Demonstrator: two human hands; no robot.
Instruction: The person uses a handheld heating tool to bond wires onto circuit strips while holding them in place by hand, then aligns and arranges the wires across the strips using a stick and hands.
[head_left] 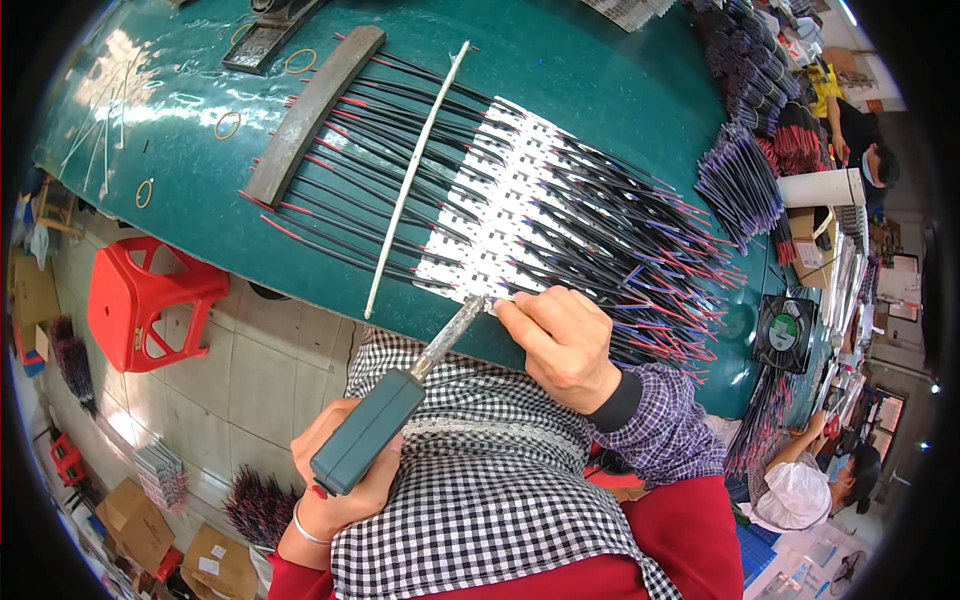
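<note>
My left hand (345, 468) is wrapped round the dark green handle of a soldering iron (368, 432). The iron's metal tip meets the near corner of a white panel of small circuit boards (500, 215). Beside that tip, my right hand (563, 345) pinches at the panel's near edge; what its fingertips hold is hidden. Rows of black wires (620, 235) with red and blue ends spread from the panel's right side. More black wires with red ends run left from it, beneath a thin pale rod (415, 180) and a heavy grey bar (315, 115).
The green table (600, 75) carries rubber bands (228, 125), a black holder (270, 40), wire bundles (740, 185) and a small fan (786, 333). A red stool (150, 300) stands left of the table's near edge. Two other people (800, 490) are at the right.
</note>
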